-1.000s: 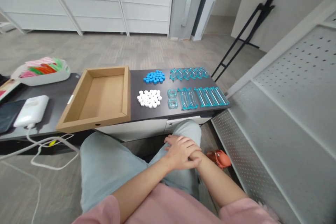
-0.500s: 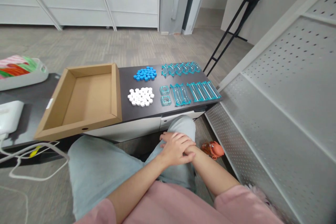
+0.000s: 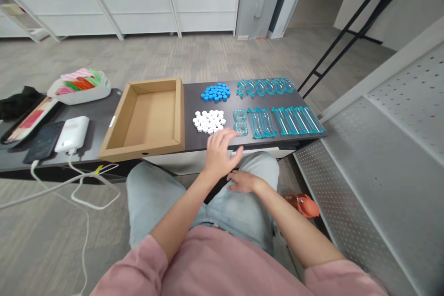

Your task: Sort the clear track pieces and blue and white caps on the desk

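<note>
The left hand (image 3: pixel 221 151) hovers with fingers spread and loose, holding nothing, just over the worktop's (image 3: pixel 194 141) front edge. Nearest to it, close to that edge, lie the pile of white caps (image 3: pixel 208 121) and two small clear-teal square pieces (image 3: pixel 240 122). The right hand (image 3: pixel 243 181) lies flat and open on the person's thigh, below the worktop.

Blue caps (image 3: pixel 215 92) sit towards the far edge, with curved teal pieces (image 3: pixel 265 87) to their right. Straight teal tubes (image 3: pixel 297 120) fill the right end. An open cardboard box (image 3: pixel 147 120) stands left of the caps.
</note>
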`<state>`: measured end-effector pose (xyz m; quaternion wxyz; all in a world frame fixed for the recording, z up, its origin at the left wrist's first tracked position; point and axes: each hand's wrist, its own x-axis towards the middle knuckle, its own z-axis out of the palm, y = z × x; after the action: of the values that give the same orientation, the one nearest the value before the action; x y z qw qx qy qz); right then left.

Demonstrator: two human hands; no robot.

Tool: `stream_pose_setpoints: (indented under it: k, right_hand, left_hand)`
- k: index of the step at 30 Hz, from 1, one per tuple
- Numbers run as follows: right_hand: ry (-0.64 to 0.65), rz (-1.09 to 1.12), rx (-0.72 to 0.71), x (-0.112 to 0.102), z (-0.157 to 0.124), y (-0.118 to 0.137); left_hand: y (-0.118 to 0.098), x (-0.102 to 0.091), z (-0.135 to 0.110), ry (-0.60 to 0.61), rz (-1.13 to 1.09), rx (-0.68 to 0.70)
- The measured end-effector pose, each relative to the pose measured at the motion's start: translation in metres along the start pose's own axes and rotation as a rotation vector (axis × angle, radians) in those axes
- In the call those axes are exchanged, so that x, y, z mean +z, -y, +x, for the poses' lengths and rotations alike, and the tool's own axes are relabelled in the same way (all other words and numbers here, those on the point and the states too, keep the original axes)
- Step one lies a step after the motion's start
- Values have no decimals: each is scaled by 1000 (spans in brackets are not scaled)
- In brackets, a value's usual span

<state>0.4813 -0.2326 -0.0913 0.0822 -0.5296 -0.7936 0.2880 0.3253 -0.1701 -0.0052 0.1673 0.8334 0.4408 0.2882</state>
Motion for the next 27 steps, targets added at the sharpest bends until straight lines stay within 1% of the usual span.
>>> stream_pose_setpoints:
  k: [1, 2, 4, 7, 10, 12, 14, 22, 24, 27]
  right_hand:
    - [52, 5, 35, 2, 1, 0]
    - [101, 5, 59, 3, 1, -1]
    - [175, 3, 82, 4, -1, -2]
    - [243, 13, 115, 4, -3, -7]
    - [261, 90, 153, 3, -3, -11]
    - [263, 156, 177, 5, -3, -14]
    - [266, 181, 185, 7, -3, -16]
    - [290, 133, 179, 8, -2, -18]
    - [303, 132, 184, 8, -2, -18]
    - [289, 160, 190, 10, -2, -20]
  left_hand:
    - [8, -8, 12, -45, 45, -65]
    - [15, -13, 24, -64, 88, -111]
    - [30, -18, 41, -59, 164, -166]
    - [49, -13, 53, -32, 237, -220]
    - [60, -6, 57, -21, 264, -299]
    - [63, -5, 58, -10, 264, -322]
    - [62, -5, 59, -5, 261, -303]
    - [59, -10, 62, 9, 239, -265]
    - [60, -11, 63, -1, 234, -279]
    - [61, -11, 65, -17, 230, -293]
